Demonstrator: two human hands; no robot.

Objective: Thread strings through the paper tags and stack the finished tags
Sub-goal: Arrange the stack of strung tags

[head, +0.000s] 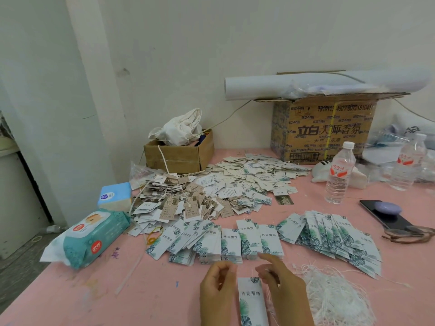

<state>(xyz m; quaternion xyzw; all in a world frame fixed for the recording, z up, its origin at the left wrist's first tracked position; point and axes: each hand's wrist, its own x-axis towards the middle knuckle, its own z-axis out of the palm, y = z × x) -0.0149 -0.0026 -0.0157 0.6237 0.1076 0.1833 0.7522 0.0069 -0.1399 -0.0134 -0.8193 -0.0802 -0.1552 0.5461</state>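
The likeliest slip is at the near edge of the pink worktop (164, 290). The string (253, 272) is thin and limp, so if the right hand (282, 292) slackens before the loop is drawn through, the string could slide back out of the tag (251, 300). A hard tug could instead tear the paper at its hole.

That hand's thumb and curled fingers meet at the tag's top right corner and seem to pinch the string there, with the index finger pointing away. The left hand (217, 292) is curled against the tag's top left corner; I cannot tell whether it grips the tag or only steadies it. The tag therefore lies between the 2 hands, its top level with the fingertips and its lower end off the bottom of the view.

Toward the near right corner, just beside the right hand, the heap of loose strings (334, 297) is tangled, so pulling 1 may drag out several. Just beyond the hands stands a row of stacked tags (231, 245), which a careless reach could topple. Farther right lie fanned tags (329, 241), and toward the far left a pile of strung tags (183, 203).
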